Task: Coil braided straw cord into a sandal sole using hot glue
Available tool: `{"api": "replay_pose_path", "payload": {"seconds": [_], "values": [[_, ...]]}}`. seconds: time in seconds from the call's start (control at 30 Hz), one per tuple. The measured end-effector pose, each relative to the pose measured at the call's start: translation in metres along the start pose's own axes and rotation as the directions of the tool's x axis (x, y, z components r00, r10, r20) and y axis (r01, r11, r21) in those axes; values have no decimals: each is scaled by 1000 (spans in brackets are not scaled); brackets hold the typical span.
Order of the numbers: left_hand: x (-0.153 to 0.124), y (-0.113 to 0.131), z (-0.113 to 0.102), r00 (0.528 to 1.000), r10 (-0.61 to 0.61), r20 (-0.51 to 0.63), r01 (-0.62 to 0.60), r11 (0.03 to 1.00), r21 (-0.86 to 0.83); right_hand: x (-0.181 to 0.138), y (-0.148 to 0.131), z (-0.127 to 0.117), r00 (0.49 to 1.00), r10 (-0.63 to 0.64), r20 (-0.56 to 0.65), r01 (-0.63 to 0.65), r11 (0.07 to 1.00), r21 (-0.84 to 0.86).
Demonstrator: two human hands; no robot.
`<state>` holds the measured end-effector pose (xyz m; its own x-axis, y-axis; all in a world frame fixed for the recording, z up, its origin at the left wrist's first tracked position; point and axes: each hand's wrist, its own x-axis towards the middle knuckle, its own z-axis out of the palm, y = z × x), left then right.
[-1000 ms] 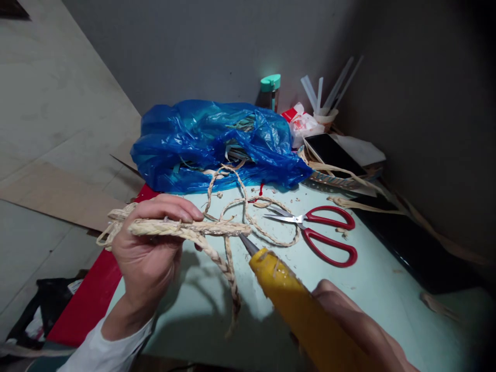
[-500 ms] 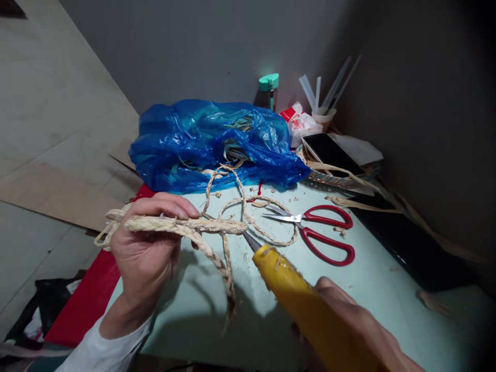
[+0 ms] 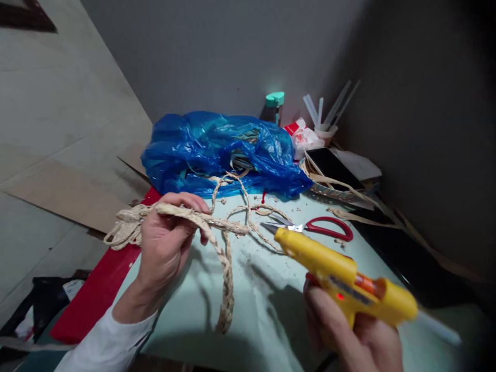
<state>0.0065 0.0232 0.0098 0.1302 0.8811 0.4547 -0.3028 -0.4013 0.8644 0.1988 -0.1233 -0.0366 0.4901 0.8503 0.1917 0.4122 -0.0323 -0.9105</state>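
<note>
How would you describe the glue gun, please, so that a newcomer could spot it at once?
Start at the blue bag, then come nearer and rightwards to the right hand. It holds the glue gun, bright yellow unlike the red-handled scissors beyond.

Table top (image 3: pixel 259 299): was pale green, with crumbs (image 3: pixel 223 200) here and there.
Blue bag (image 3: pixel 217 150): sat at the back, all crinkly.
Scissors (image 3: pixel 299 227): lay a bit open.
Braid (image 3: pixel 247 199): lay in loops near the scissors.
Flat black thing (image 3: pixel 418 253): lay on the right.
</note>
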Motion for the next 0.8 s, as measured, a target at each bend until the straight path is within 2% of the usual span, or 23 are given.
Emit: {"api": "replay_pose_path", "payload": {"seconds": [0.03, 0.07, 0.13, 0.23, 0.33, 0.37, 0.4, 0.43, 0.47, 0.5, 0.57, 0.63, 0.67, 0.7, 0.73, 0.8], "values": [[1, 0, 0, 999, -32, -5, 32, 999, -13, 4, 0, -3, 987, 132, 94, -141, 985, 98], [2, 1, 1, 998, -66, -7, 66, 998, -21, 8, 1, -6, 948, 242, 206, -279, 944, 176], [4, 2, 0, 988, -151, 19, 151, 988, -28, 17, 5, -11, 839, 355, 412, -474, 848, 236], [6, 5, -3, 946, -310, 96, 313, 950, -16, 28, 14, -12, 731, 368, 575, -549, 817, 175], [5, 7, -7, 898, -409, 159, 415, 910, -2, 35, 20, -10, 619, 355, 700, -558, 827, 74], [5, 8, -8, 890, -423, 169, 429, 903, 5, 37, 20, -11, 604, 352, 715, -526, 850, 25], [5, 9, -9, 886, -430, 175, 434, 901, 16, 39, 19, -11, 624, 353, 697, -454, 890, -44], [4, 11, -10, 886, -430, 173, 432, 901, 28, 41, 18, -13, 674, 351, 650, -344, 928, -144], [4, 13, -10, 889, -426, 168, 425, 904, 42, 44, 16, -15, 733, 338, 590, -210, 938, -277], [3, 14, -11, 894, -416, 164, 413, 909, 54, 46, 16, -17, 790, 315, 526, -73, 901, -429], [-1, 18, -13, 909, -386, 159, 379, 922, 76, 48, 18, -22, 858, 256, 446, 137, 723, -678], [-5, 22, -14, 926, -342, 160, 330, 939, 98, 47, 22, -28, 900, 175, 399, 247, 549, -798], [-8, 24, -15, 935, -317, 159, 302, 947, 109, 46, 23, -31, 925, 86, 371, 283, 497, -820], [-10, 25, -14, 943, -292, 158, 275, 954, 120, 43, 23, -32, 935, -31, 353, 323, 480, -815], [-12, 26, -13, 950, -270, 158, 251, 959, 132, 40, 21, -32, 925, -163, 344, 378, 501, -779], [-15, 28, -9, 958, -237, 161, 214, 965, 151, 30, 8, -27, 841, -399, 367, 542, 619, -568]]}}
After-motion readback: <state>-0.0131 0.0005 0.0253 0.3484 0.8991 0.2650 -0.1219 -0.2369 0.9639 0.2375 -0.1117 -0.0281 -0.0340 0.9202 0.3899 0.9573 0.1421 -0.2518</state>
